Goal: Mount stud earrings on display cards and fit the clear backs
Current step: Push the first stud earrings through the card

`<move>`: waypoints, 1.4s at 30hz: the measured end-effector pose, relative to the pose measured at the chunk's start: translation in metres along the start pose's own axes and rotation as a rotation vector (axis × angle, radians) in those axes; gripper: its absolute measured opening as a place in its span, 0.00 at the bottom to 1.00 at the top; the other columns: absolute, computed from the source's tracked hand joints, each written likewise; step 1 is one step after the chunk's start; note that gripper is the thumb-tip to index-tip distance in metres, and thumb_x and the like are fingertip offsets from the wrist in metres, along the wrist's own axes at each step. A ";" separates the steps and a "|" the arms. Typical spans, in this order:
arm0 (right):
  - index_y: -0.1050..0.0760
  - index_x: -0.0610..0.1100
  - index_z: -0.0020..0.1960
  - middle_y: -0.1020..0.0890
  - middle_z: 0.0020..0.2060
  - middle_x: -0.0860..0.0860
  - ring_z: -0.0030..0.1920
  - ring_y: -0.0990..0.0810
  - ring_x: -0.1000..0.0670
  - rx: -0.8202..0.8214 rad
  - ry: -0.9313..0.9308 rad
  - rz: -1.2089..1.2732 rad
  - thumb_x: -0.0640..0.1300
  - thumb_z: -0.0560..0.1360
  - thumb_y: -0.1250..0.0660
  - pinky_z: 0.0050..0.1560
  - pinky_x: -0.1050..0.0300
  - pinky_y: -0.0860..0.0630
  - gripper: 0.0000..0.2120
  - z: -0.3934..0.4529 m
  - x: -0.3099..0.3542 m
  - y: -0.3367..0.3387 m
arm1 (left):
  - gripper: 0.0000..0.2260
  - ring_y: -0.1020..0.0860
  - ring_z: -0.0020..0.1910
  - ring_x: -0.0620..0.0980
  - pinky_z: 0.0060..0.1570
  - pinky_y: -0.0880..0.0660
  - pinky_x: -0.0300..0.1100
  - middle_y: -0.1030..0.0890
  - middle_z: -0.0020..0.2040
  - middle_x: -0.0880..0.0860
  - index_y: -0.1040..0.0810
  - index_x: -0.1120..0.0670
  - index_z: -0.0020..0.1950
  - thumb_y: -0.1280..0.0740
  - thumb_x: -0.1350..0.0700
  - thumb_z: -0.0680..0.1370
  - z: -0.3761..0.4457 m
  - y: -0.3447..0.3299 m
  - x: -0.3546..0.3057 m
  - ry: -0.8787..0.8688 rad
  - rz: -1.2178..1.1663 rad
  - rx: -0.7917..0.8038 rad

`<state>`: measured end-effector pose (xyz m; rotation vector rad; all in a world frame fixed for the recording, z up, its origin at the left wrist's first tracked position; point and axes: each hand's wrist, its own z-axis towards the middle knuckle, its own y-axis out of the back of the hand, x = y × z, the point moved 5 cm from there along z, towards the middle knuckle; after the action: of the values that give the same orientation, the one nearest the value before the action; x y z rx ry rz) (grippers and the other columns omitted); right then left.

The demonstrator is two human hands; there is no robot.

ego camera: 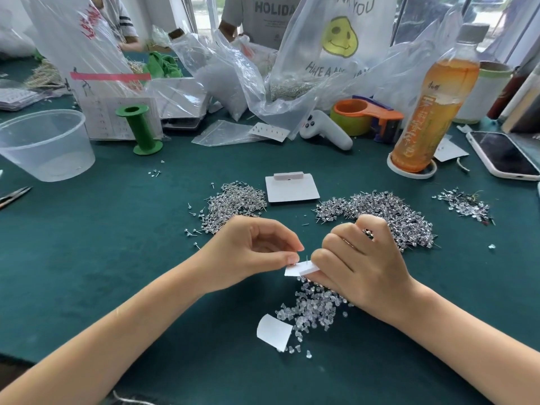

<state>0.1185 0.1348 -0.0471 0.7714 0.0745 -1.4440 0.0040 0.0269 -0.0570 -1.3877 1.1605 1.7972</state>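
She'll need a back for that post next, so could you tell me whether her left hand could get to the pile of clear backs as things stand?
Probably yes: the clear backs lie just beside the left hand with nothing between, though it pinches the card.

The right hand hides most of the small display card.

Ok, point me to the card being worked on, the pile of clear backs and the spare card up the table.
card being worked on (301, 269), head view, bare white face between the hands
clear backs (314, 309), head view, middle of the pile
spare card (292, 190), head view, centre of its face
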 end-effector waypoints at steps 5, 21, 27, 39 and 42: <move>0.33 0.45 0.36 0.26 0.28 0.51 0.29 0.24 0.48 -0.016 0.001 -0.003 0.49 0.75 0.33 0.43 0.54 0.36 0.14 -0.001 0.000 0.001 | 0.06 0.18 0.42 0.46 0.47 0.23 0.36 0.15 0.43 0.52 0.17 0.54 0.46 0.27 0.62 0.71 0.000 -0.001 -0.001 -0.002 0.041 0.026; 0.27 0.45 0.31 0.24 0.28 0.51 0.35 0.25 0.49 -0.116 -0.139 -0.033 0.48 0.75 0.32 0.42 0.53 0.39 0.16 0.005 -0.009 0.000 | 0.05 0.18 0.43 0.44 0.46 0.24 0.32 0.15 0.42 0.49 0.18 0.54 0.46 0.28 0.56 0.71 0.000 0.016 -0.001 0.003 -0.069 -0.223; 0.29 0.43 0.36 0.23 0.29 0.51 0.37 0.28 0.49 -0.103 -0.403 0.091 0.56 0.73 0.29 0.45 0.52 0.40 0.19 -0.004 -0.028 0.004 | 0.04 0.21 0.37 0.42 0.40 0.25 0.37 0.16 0.39 0.50 0.17 0.54 0.43 0.27 0.55 0.72 -0.007 0.009 0.000 0.041 0.263 0.128; 0.28 0.40 0.32 0.24 0.29 0.51 0.32 0.27 0.46 -0.084 -0.724 0.178 0.57 0.72 0.31 0.46 0.52 0.40 0.22 -0.016 -0.043 0.000 | 0.04 0.21 0.39 0.46 0.41 0.27 0.33 0.21 0.42 0.45 0.16 0.50 0.45 0.25 0.57 0.72 -0.016 -0.008 0.000 -0.002 0.431 0.365; 0.28 0.40 0.32 0.25 0.29 0.52 0.34 0.30 0.50 -0.094 -0.757 0.192 0.58 0.72 0.32 0.47 0.53 0.40 0.22 -0.017 -0.045 -0.001 | 0.04 0.21 0.41 0.47 0.42 0.29 0.32 0.21 0.43 0.44 0.16 0.49 0.45 0.26 0.57 0.73 -0.016 -0.008 -0.001 0.003 0.447 0.379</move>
<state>0.1168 0.1819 -0.0385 0.1146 -0.4949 -1.4508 0.0179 0.0166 -0.0599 -0.9614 1.8124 1.7288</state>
